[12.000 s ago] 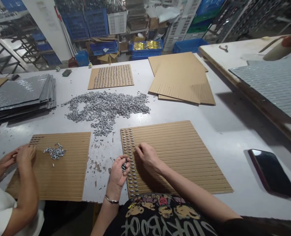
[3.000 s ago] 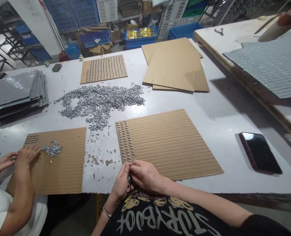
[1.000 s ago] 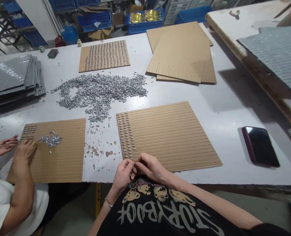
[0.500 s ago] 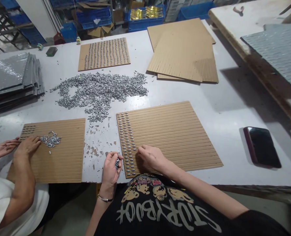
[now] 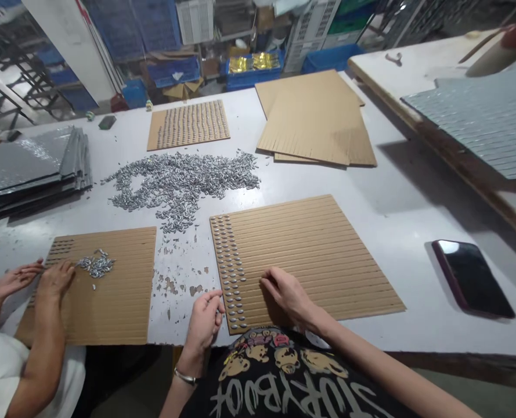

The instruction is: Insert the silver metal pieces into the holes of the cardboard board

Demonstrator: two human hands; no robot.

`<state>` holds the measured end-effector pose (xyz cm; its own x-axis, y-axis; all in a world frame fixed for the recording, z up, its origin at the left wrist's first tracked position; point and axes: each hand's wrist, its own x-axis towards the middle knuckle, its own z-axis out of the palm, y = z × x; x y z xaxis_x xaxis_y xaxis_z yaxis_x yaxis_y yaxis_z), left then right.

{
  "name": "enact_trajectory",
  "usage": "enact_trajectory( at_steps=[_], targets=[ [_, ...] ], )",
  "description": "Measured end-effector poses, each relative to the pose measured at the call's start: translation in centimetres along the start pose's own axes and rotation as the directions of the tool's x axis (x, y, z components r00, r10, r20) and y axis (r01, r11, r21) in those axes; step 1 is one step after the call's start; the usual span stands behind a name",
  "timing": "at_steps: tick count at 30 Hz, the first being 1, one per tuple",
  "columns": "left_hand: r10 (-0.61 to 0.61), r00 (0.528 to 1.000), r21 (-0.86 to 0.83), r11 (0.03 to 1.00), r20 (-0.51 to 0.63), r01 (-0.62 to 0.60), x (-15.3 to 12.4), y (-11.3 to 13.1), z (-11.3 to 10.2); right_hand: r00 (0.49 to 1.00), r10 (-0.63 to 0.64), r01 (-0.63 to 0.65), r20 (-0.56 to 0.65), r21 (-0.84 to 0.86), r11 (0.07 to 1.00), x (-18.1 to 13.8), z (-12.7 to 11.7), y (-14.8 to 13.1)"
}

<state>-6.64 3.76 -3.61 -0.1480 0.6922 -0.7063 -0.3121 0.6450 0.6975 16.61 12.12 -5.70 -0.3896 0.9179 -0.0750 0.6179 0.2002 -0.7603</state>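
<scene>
A slotted cardboard board [image 5: 318,249] lies in front of me, with small silver oval pieces [image 5: 230,273] set in columns along its left edge. My left hand [image 5: 204,321] hovers at the table's near edge, just left of those columns. Its fingers are curled around a few silver pieces, mostly hidden. My right hand [image 5: 287,293] rests on the lower part of the board. Its fingertips are pressed together on a slot right of the filled columns, and what they pinch is hidden.
A loose pile of silver pieces [image 5: 183,180] lies beyond the board. A co-worker's hands [image 5: 51,278] work at another board [image 5: 114,296] on the left. A dark phone [image 5: 473,278] lies right. Blank boards [image 5: 314,116], a filled board [image 5: 190,123] and silvery sheets [image 5: 31,168] sit farther back.
My hands, joined at the near edge a second ago, have parted. The right hand moved onto the board and slightly right. The left hand stayed beside the filled columns.
</scene>
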Motion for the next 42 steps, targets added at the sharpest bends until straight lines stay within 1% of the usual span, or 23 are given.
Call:
enact_trajectory(
  at_steps=[3,5,9,11,13,15,16,18,21,24,27,31,34,37,38,40,42],
  targets=[
    [0.003,1.0,-0.02,1.0,0.025,-0.002,1.1,0.3,0.9,0.991,0.02,-0.019,-0.131,0.007,1.0,0.6,0.6,1.5],
    [0.021,0.999,-0.032,0.999,0.028,-0.02,2.1,0.5,1.5,0.983,0.044,-0.046,-0.178,-0.009,0.999,1.2,0.6,2.1],
    [0.068,0.997,-0.08,0.995,0.021,-0.067,3.1,1.4,2.2,0.975,0.114,-0.117,-0.193,-0.005,0.993,2.2,-0.4,1.9],
    [0.094,0.996,-0.137,0.986,-0.006,-0.094,2.9,1.8,2.0,0.976,0.087,-0.083,-0.201,0.03,0.996,2.3,-1.1,1.2],
    [0.103,0.994,-0.233,0.967,-0.022,-0.106,2.4,2.2,1.5,0.984,-0.004,0.017,-0.181,0.069,0.997,2.4,-1.6,0.3],
    [0.092,0.996,-0.32,0.943,-0.004,-0.089,1.9,2.5,1.0,0.99,-0.07,0.084,-0.124,0.114,0.99,2.5,-1.8,-0.6],
    [0.089,0.996,-0.348,0.934,0.007,-0.081,1.8,2.5,0.8,0.994,-0.069,0.081,-0.088,0.14,0.987,2.6,-1.7,-1.0],
    [0.093,0.995,-0.37,0.926,0.028,-0.076,1.5,2.6,0.6,1.0,-0.012,0.017,-0.027,0.174,0.985,2.7,-1.3,-1.7],
    [0.118,0.992,-0.364,0.927,0.053,-0.091,1.4,2.6,0.8,0.997,0.069,-0.073,0.033,0.164,0.984,2.8,-0.6,-2.5],
    [0.139,0.989,-0.341,0.933,0.057,-0.112,1.2,2.8,1.4,0.997,0.072,-0.072,0.009,0.102,0.992,2.8,0.1,-3.0],
    [0.115,0.99,-0.327,0.942,0.086,-0.081,1.2,3.1,1.7,0.997,0.061,-0.06,-0.039,0.015,0.998,2.7,0.8,-3.1],
    [0.099,0.987,-0.348,0.936,0.13,-0.048,1.4,3.2,1.8,0.997,0.077,-0.079,-0.03,-0.071,0.994,2.7,1.6,-3.1],
    [0.106,0.986,-0.347,0.936,0.127,-0.056,1.5,3.1,1.9,0.988,0.149,-0.153,-0.038,-0.116,0.981,2.9,1.7,-3.3],
    [0.129,0.984,-0.349,0.934,0.125,-0.078,1.4,3.0,2.1,0.977,0.214,-0.214,-0.012,-0.066,0.975,3.1,1.0,-3.2],
    [0.133,0.983,-0.35,0.933,0.129,-0.08,1.4,3.0,2.1,0.978,0.208,-0.208,-0.007,-0.037,0.977,3.2,0.7,-3.1],
    [0.128,0.983,-0.345,0.936,0.133,-0.075,1.4,2.9,2.1,0.989,0.149,-0.149,-0.024,-0.012,0.989,3.3,0.0,-2.8],
    [0.118,0.985,-0.343,0.937,0.123,-0.07,1.5,2.8,2.0,0.995,0.083,-0.086,-0.048,-0.062,0.994,3.4,-0.4,-2.5]
  ],
)
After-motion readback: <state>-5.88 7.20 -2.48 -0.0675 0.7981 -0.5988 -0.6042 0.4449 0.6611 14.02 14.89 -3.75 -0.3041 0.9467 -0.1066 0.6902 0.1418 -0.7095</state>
